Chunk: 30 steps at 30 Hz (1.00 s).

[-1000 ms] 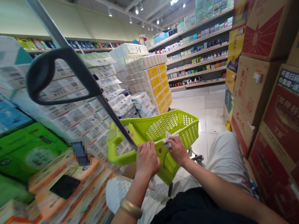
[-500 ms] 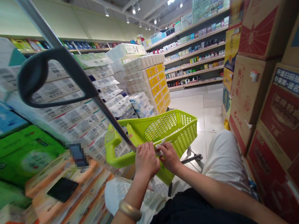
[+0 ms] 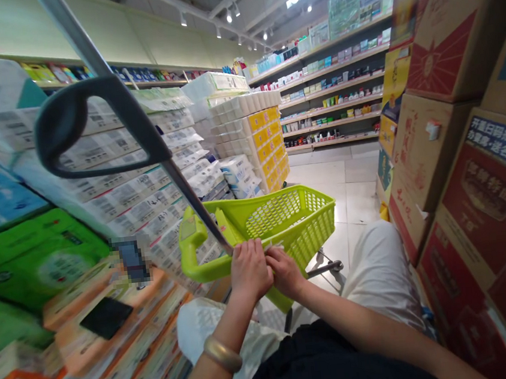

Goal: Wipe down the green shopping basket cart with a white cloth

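Observation:
A lime green plastic basket trolley [image 3: 304,220] stands in front of my knees. A metal pull rod [image 3: 191,199] rises from its near rim to a black loop grip [image 3: 65,122]. My left hand [image 3: 249,269], with a gold bangle on the wrist, is closed over the near rim at the foot of the rod. My right hand [image 3: 285,272] is closed and pressed against the left hand on the same rim. Only a sliver of a white cloth [image 3: 271,246] shows above its fingers.
Stacked tissue and paper packs [image 3: 136,196] fill the left side. A black phone [image 3: 106,317] lies on orange packs there. Red and brown cardboard boxes [image 3: 457,150] tower on the right. A tiled aisle [image 3: 352,191] runs ahead to product shelves [image 3: 333,90].
My right hand slid left along the basket rim with the white cloth until it met my left hand. The cloth is now mostly hidden. My left hand stayed put.

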{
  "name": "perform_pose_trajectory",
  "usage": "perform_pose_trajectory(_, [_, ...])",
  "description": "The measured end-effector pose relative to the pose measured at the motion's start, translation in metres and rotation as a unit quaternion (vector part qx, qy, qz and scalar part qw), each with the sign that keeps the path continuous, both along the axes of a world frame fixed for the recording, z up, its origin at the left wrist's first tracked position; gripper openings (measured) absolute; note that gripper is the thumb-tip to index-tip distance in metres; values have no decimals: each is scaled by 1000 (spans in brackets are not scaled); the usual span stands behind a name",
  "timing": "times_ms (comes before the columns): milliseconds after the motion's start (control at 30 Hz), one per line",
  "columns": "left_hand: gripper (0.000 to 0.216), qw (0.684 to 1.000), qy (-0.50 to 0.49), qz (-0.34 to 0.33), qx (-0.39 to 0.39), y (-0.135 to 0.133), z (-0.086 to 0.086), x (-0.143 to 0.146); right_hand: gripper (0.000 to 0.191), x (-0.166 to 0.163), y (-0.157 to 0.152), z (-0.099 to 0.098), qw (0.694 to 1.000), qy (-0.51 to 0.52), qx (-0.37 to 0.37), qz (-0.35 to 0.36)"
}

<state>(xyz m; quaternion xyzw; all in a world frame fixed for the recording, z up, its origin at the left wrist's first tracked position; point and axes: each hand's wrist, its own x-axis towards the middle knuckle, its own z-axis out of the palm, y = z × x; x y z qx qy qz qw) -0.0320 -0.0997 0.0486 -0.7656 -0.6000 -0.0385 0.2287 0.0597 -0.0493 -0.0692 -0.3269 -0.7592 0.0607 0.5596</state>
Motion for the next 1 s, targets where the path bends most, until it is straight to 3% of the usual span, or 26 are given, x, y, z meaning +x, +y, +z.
perform_pose_trajectory(133, [49, 1000, -9, -5, 0, -1, 0, -2, 18, 5, 3, -1, 998, -54, 24, 18])
perform_pose_trajectory(233, [52, 1000, -8, -6, 1, -1, 0, -3, 21, 29, 13, -9, 997, -65, -20, -35])
perform_pose_trajectory(367, [54, 1000, -8, -2, 0, 0, -1, -2, 20, 53, 22, -11, 987, 6, -108, -120])
perform_pose_trajectory(500, [54, 1000, -7, -5, 3, 0, -3, -3, 28, 53, 19, 9, 975, 121, -113, -148])
perform_pose_trajectory(600, [54, 1000, -1, -7, 6, -2, -2, -3, 33, 49, 13, 32, 976, 163, -82, -117])
perform_pose_trajectory(733, [54, 1000, 1, -8, 6, -4, -1, -2, 25, 44, 9, 55, 986, 158, -38, -40])
perform_pose_trajectory(867, [54, 1000, -2, -17, 10, -5, -2, -3, 22, 39, 9, 54, 993, 99, -57, 26])
perform_pose_trajectory(1000, [54, 1000, -12, -19, 12, -5, -4, -4, 25, 42, 9, 52, 987, 129, -96, 8])
